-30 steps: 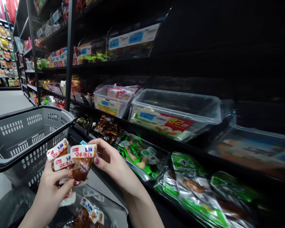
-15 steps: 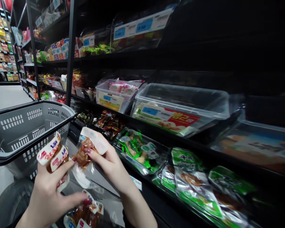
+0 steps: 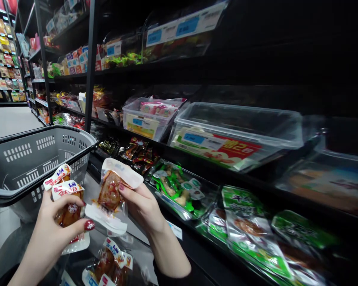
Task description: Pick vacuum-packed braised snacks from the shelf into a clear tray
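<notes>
My left hand (image 3: 58,222) is closed around two vacuum-packed snack packets (image 3: 68,212) with white labels and red and blue print. Between the thumb and fingers of my right hand (image 3: 144,208) is another vacuum-packed snack packet (image 3: 109,191), brown food showing through its clear film, its white ends folding outward. Below both hands lie more snack packets (image 3: 115,258) of the same sort in a clear bin. A grey shopping basket (image 3: 18,153) with a black rim stands just beyond my left hand.
On the right run black shelves with clear plastic bins (image 3: 241,123). Green-and-silver packets (image 3: 253,234) fill a low tray, with green-wrapped snacks (image 3: 174,188) beside it. A black shelf post (image 3: 91,67) rises behind the basket. Pale floor (image 3: 10,119) stretches away at left.
The packet in my right hand has turned so more of its brown food faces me. My left hand's packets have shifted, and its thumb has come up closer to its fingers.
</notes>
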### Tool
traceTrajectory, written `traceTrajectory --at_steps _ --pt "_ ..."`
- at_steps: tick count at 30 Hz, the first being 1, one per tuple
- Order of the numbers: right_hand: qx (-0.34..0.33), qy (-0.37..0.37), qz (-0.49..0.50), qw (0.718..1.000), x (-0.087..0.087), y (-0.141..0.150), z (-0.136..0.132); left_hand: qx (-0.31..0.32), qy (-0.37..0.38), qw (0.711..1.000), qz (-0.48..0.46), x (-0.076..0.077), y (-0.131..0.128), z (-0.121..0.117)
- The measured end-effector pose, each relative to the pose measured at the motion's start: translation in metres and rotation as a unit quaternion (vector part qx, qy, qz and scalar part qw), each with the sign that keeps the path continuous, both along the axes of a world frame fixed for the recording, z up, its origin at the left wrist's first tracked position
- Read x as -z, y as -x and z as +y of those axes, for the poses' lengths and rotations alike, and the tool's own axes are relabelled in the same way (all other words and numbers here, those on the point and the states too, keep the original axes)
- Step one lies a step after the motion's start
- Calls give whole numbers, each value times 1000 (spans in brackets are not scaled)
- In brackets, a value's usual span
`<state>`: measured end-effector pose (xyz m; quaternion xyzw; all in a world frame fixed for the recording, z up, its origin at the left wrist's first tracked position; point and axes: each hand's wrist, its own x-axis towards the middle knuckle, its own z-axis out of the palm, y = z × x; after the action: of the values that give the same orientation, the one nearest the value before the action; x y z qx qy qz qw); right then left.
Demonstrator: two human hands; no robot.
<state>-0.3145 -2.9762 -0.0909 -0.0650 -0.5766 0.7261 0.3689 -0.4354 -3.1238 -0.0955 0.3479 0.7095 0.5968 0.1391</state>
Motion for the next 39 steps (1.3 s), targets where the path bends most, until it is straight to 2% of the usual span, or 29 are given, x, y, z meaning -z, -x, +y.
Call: traceTrajectory --at_steps 3,7,9,14,18,25,31,33,35,37,39 --pt "-35 -9 16 999 1 1 3 9 0 1000 -1 2 1 0" --pt "-94 -54 8 994 1 4 5 101 -4 994 -37 9 2 5" --pt "-112 -61 -10 992 0 4 5 122 -1 992 -29 13 2 7" --pt "-135 -58 -5 989 -4 2 1 130 14 991 -9 16 1 6" --pt "-127 -23 -9 992 -3 1 -2 138 3 990 -25 13 -1 6" --pt "-125 -6 -15 992 -3 2 -3 146 10 988 -46 12 -2 5" --pt "-250 -24 -60 966 -7 0 4 173 25 984 -27 17 2 8" --pt "-236 -56 -88 966 -9 -3 6 165 24 986 -20 18 2 10" --pt "-181 -103 -106 972 -12 -6 3 130 19 991 6 19 2 12" --pt "-95 -157 -128 975 -16 -8 -4 79 11 995 63 22 2 13" --pt "13 -204 -177 963 -21 -9 -15 6 -6 987 158 26 3 12"
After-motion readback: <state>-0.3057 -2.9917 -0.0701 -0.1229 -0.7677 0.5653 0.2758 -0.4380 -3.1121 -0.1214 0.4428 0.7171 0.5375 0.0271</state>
